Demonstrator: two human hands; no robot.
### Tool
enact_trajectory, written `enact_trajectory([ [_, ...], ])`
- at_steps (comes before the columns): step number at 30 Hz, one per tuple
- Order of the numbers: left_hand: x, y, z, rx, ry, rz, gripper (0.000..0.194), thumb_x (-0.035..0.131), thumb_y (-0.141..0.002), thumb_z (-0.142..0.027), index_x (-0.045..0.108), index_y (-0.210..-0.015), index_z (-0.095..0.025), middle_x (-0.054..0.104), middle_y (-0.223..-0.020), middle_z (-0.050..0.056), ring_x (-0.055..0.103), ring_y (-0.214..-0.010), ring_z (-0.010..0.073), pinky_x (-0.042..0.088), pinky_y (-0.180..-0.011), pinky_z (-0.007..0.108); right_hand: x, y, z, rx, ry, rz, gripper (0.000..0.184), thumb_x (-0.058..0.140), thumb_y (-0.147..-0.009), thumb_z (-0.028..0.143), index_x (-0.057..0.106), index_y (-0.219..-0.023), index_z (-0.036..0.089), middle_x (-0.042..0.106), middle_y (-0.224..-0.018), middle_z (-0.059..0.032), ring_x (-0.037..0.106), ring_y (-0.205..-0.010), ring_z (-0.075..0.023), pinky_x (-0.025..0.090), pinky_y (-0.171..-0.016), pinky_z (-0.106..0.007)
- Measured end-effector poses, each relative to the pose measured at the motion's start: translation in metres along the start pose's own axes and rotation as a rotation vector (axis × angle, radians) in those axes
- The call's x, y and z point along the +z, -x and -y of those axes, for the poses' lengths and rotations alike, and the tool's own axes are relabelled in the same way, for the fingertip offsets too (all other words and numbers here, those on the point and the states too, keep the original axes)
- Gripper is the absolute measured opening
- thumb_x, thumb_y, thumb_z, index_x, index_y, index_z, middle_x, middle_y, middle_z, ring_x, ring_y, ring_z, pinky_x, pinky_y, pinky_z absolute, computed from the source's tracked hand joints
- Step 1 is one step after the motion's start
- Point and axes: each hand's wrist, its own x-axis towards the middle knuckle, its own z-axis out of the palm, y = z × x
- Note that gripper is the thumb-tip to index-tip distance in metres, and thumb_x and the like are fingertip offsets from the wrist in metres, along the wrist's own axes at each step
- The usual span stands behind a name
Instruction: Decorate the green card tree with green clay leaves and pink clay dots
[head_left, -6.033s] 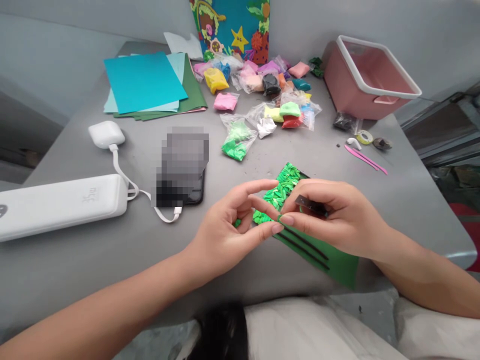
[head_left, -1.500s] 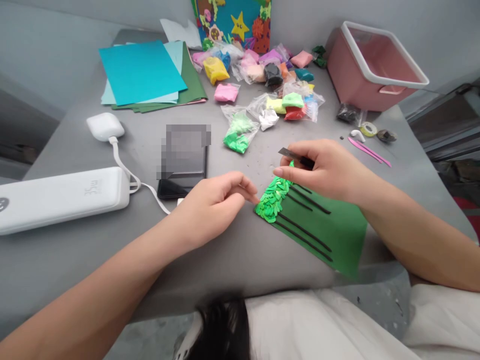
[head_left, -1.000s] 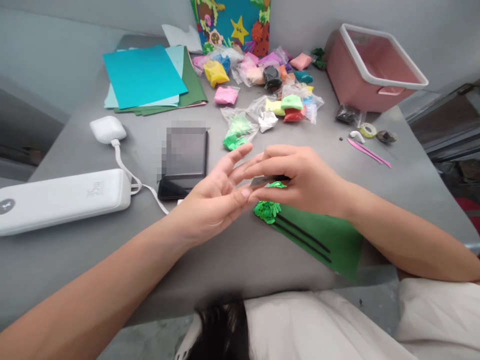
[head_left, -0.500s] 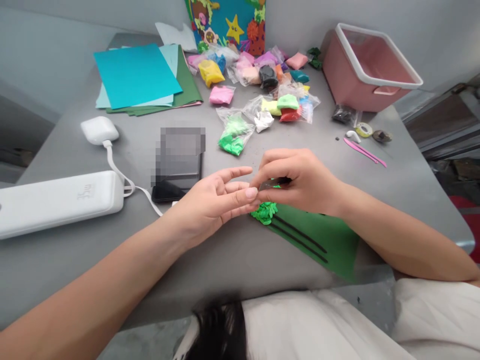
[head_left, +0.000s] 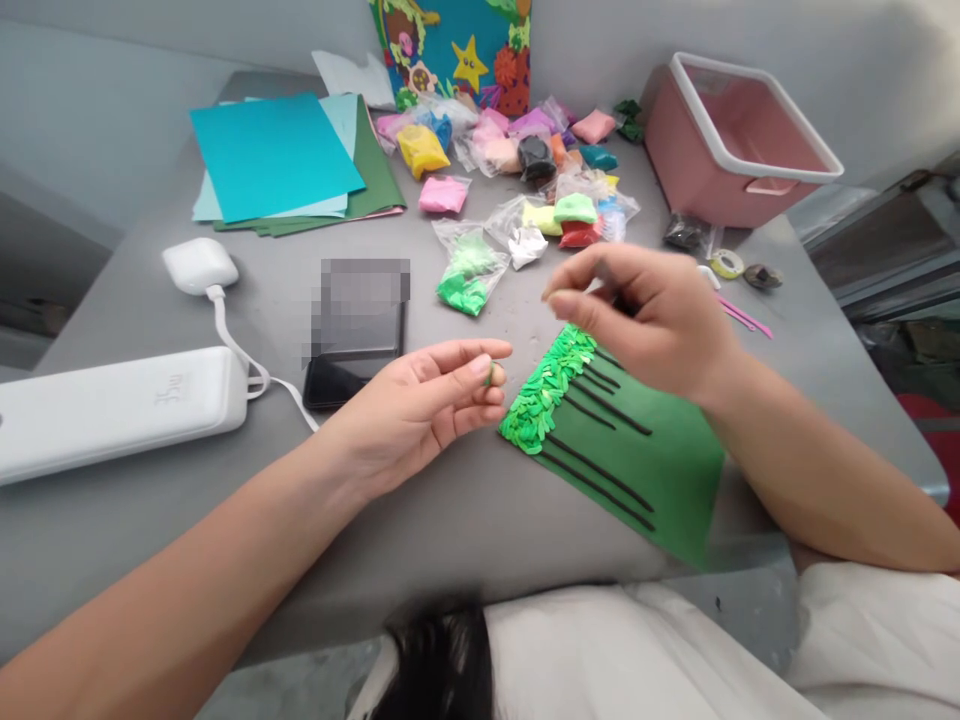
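My left hand (head_left: 427, 410) is pinched, with a tiny piece of green clay (head_left: 490, 374) showing between thumb and fingers. To its right, my right hand (head_left: 637, 315) is raised over the far part of a green sheet (head_left: 660, 450), its thumb and forefinger pressed together. A small dark object (head_left: 616, 292) lies within that grip, mostly covered by the fingers, so its kind is unclear. Along the sheet's left edge runs a dense band of bright green clay leaves (head_left: 544, 392). Thin dark strips (head_left: 600, 476) extend from the leaves across the sheet.
Bagged coloured clay (head_left: 469, 270) lies behind my hands. At the back stand a pink bin (head_left: 705, 165) and a decorated picture (head_left: 465, 50). Coloured sheets (head_left: 274, 155), a phone (head_left: 356, 340) and a white power bank (head_left: 120, 405) with cable are left. Pink tools (head_left: 750, 318) lie right.
My right hand has moved away from my left, up and to the right, uncovering the leaf band and more dark strips. My left hand stays nearly in place, its green piece now visible.
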Motion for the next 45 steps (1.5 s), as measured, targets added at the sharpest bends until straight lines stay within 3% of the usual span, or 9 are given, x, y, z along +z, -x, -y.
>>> enact_trajectory([
  [7,0.001,-0.005,-0.007,0.003,0.098,-0.105,0.036,0.07,-0.095,-0.036,0.064,-0.068,-0.014,0.053,-0.053,-0.005,0.054,-0.044,0.0045,0.053,-0.045,0.013,-0.035,0.004,-0.014,0.21,-0.001,-0.15,0.023,0.072,-0.091,0.046,0.075,-0.084,0.024,0.063,-0.069,-0.0008,0.045,-0.056,-0.0119,0.038,-0.053,-0.031],
  [11,0.002,-0.005,-0.008,0.049,0.112,-0.187,0.011,0.075,-0.089,-0.012,0.066,-0.083,-0.015,0.065,-0.07,-0.003,0.065,-0.058,0.0051,0.061,-0.061,0.014,-0.043,0.003,-0.025,0.199,0.009,-0.253,0.014,0.087,-0.077,0.034,0.077,-0.083,0.026,0.057,-0.059,0.0024,0.044,-0.052,-0.0117,0.037,-0.048,-0.03],
  [17,0.005,-0.007,-0.01,0.068,0.194,-0.28,0.025,0.051,-0.09,0.008,0.066,-0.098,-0.009,0.071,-0.079,0.003,0.07,-0.067,0.0079,0.063,-0.068,0.016,-0.043,0.001,-0.034,0.232,-0.063,-0.232,0.022,0.078,-0.087,0.044,0.078,-0.083,0.022,0.069,-0.068,-0.0022,0.045,-0.045,-0.008,0.034,-0.042,-0.029],
  [24,0.006,0.002,-0.016,0.046,0.285,-0.158,0.021,0.052,-0.084,-0.006,0.068,-0.098,-0.007,0.064,-0.074,0.005,0.061,-0.058,0.0109,0.056,-0.052,0.02,-0.034,0.002,-0.023,0.25,-0.099,-0.174,0.01,0.083,-0.08,0.024,0.078,-0.088,0.022,0.073,-0.075,-0.0004,0.047,-0.043,-0.0065,0.037,-0.045,-0.03],
  [28,0.003,0.005,-0.014,0.033,0.269,-0.104,0.018,0.052,-0.086,-0.008,0.068,-0.093,-0.009,0.056,-0.066,0.001,0.049,-0.048,0.0087,0.046,-0.043,0.019,-0.035,0.004,-0.021,0.23,-0.109,-0.192,0.022,0.077,-0.088,0.04,0.08,-0.082,0.019,0.074,-0.069,-0.0031,0.043,-0.038,-0.0056,0.035,-0.043,-0.03],
  [34,0.0,-0.001,-0.011,0.072,0.264,-0.164,0.018,0.047,-0.091,-0.006,0.064,-0.089,-0.011,0.051,-0.063,-0.001,0.052,-0.053,0.0105,0.051,-0.052,0.022,-0.034,0.003,-0.024,0.166,-0.122,-0.326,0.016,0.09,-0.076,0.034,0.077,-0.08,0.023,0.066,-0.06,0.0036,0.043,-0.04,-0.0061,0.03,-0.038,-0.026],
  [37,-0.001,-0.002,-0.011,0.079,0.27,-0.174,0.018,0.047,-0.09,-0.005,0.064,-0.09,-0.01,0.053,-0.065,0.0,0.054,-0.054,0.0108,0.052,-0.053,0.022,-0.032,0.002,-0.027,0.108,-0.193,-0.357,0.018,0.083,-0.084,0.04,0.078,-0.084,0.022,0.075,-0.073,-0.0006,0.043,-0.038,-0.0051,0.03,-0.036,-0.028],
  [41,-0.002,-0.002,-0.011,0.064,0.247,-0.177,0.018,0.048,-0.09,-0.004,0.065,-0.09,-0.01,0.055,-0.064,0.0,0.054,-0.053,0.0108,0.052,-0.05,0.022,-0.03,0.004,-0.026,0.086,-0.234,-0.328,0.034,0.075,-0.091,0.048,0.074,-0.07,0.02,0.068,-0.059,-0.0008,0.042,-0.036,-0.0049,0.027,-0.035,-0.03],
  [45,-0.001,-0.003,-0.009,0.065,0.207,-0.167,0.022,0.046,-0.091,0.0,0.066,-0.09,-0.01,0.06,-0.064,0.001,0.052,-0.048,0.009,0.048,-0.046,0.02,-0.026,0.007,-0.021,0.034,-0.176,-0.352,0.013,0.086,-0.081,0.034,0.079,-0.085,0.023,0.064,-0.062,0.0035,0.044,-0.042,-0.0057,0.029,-0.037,-0.027],
])
